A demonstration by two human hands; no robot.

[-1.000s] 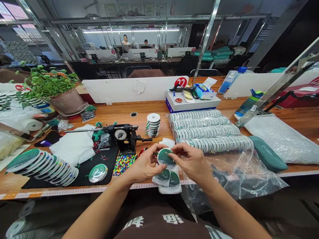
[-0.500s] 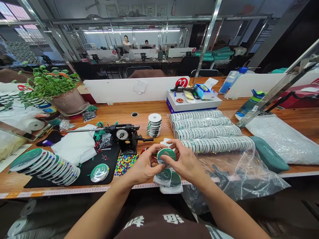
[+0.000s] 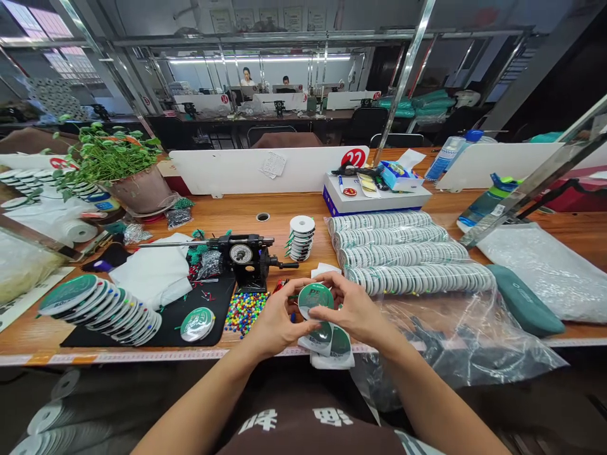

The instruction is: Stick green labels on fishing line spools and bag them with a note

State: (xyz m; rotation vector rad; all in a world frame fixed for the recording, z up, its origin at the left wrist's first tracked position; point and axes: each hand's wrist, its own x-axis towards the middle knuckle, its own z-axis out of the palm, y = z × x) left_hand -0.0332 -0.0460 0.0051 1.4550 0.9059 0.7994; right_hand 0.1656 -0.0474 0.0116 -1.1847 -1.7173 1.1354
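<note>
Between both hands a white spool [image 3: 315, 297] with a round green label is held face up, just above the table's front edge. My left hand [image 3: 279, 317] grips its left rim, fingers behind and thumb at the lower edge. My right hand [image 3: 356, 309] closes round its right side, with the thumb across the label's lower part. Directly below lie round green label stickers [image 3: 337, 341] on white backing, partly covered by the hands. Another green-labelled spool [image 3: 197, 324] lies flat on the black mat [image 3: 219, 316] to the left.
A leaning stack of labelled spools [image 3: 107, 311] stands at left. Behind my left hand are a black winding machine [image 3: 244, 256] and colourful beads [image 3: 244, 309]. A small spool stack [image 3: 301, 237] stands farther back. Bagged spool rows [image 3: 403, 253] and a teal case [image 3: 524, 300] lie right.
The view has shifted slightly, so the scene sits farther right. My right thumb has slid down the spool's face, uncovering more of the green label. Both hands keep hold of the spool.
</note>
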